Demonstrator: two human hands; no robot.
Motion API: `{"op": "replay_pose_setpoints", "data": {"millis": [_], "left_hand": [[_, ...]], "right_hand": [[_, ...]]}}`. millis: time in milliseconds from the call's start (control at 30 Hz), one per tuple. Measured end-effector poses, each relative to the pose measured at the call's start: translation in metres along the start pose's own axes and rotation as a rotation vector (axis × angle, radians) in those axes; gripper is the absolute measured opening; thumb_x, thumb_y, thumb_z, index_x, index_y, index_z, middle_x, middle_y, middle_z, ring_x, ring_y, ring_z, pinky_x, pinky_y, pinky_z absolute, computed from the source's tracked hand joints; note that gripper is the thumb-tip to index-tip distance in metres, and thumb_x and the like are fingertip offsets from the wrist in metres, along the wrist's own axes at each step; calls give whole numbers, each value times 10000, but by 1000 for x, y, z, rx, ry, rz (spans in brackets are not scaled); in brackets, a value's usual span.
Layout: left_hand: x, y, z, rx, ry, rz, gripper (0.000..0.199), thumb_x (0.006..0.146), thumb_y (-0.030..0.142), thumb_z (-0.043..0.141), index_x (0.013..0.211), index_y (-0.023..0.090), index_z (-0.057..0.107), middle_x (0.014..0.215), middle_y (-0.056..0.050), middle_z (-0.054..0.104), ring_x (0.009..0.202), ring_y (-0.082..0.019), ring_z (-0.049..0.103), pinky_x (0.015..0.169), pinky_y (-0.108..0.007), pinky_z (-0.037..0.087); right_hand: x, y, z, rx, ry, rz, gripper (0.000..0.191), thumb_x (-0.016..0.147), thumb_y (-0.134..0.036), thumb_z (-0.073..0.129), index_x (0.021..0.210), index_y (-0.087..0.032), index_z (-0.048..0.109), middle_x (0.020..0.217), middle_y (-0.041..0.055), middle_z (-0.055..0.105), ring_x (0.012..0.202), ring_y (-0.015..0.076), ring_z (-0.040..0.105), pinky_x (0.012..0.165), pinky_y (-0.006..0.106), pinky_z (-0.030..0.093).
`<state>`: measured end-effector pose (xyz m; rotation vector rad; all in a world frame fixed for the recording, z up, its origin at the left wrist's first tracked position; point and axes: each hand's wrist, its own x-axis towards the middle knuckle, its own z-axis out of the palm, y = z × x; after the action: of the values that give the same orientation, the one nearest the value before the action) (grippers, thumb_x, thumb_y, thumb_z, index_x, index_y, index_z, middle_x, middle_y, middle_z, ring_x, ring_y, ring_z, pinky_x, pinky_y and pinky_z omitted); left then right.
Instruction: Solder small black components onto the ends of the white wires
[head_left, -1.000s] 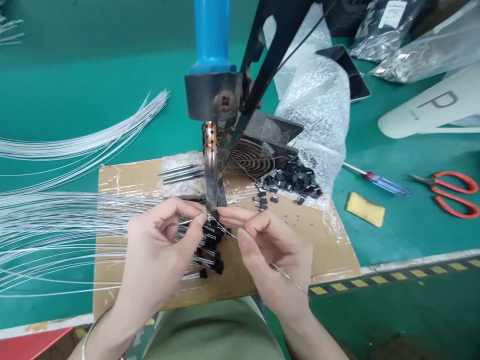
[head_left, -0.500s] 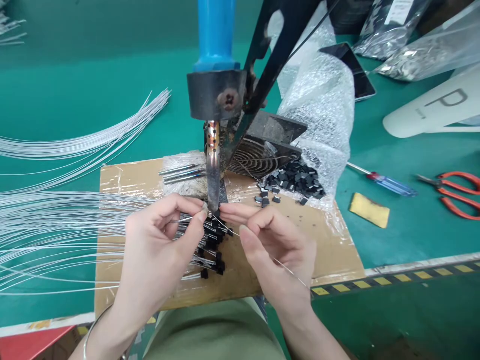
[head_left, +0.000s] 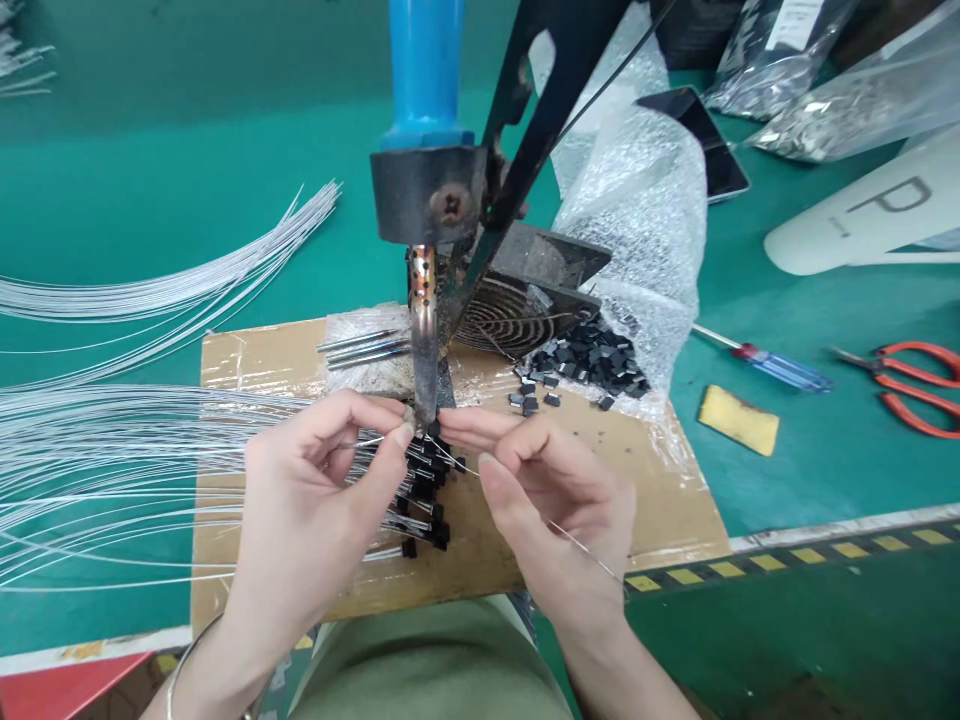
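Note:
A soldering iron with a blue handle (head_left: 426, 70) hangs upright on a black bracket, its tip (head_left: 425, 385) pointing down between my hands. My left hand (head_left: 322, 490) pinches a white wire just left of the tip; the wire's end is partly hidden by the fingers. My right hand (head_left: 559, 500) holds a thin solder wire (head_left: 585, 547) between thumb and fingers, running up left to the tip, with its fingertips close beside a small black connector. Under the hands, many white wires with black connectors (head_left: 427, 480) lie on the cardboard (head_left: 660, 480).
Behind the tip stands a dark fan (head_left: 517, 310), with loose black connectors (head_left: 592, 360) beside it. Bubble wrap (head_left: 637, 220), a screwdriver (head_left: 784, 366), a yellow sponge (head_left: 739, 420) and red-handled pliers (head_left: 915, 375) are at the right. A wire bundle (head_left: 247, 265) lies at the left.
The view has shifted slightly, so the iron appears a little further left. Both hands keep nearly the same pose at the tip.

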<state>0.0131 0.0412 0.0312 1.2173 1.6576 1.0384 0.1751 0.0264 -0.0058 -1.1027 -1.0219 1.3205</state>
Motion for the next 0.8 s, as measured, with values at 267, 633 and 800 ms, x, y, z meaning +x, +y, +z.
{"op": "replay_pose_setpoints", "data": {"millis": [267,633,800], "left_hand": [[1,-1,0,-31,-14,3,172,838,88,768,768,246,773,849,55,809,737,-88,724,687,-148,562],[2,-1,1,2,3,13,155,824,92,771,751,229,773,859,28,812,734,-93,728,645,-154,544],[2,-1,1,20,9,34,164,816,78,756,751,228,764,837,47,816,728,-82,732,644,-129,544]], "right_hand": [[1,1,0,9,4,-3,213,991,-142,703,812,-242,649,1188,63,847,1093,240,822,1040,416,663],[0,1,2,30,17,0,209,993,-137,709,822,-247,663,1177,49,848,1093,225,820,1030,383,662],[0,3,2,29,14,-14,211,993,-127,707,818,-236,662,1177,44,849,1102,205,818,1040,343,650]]}}
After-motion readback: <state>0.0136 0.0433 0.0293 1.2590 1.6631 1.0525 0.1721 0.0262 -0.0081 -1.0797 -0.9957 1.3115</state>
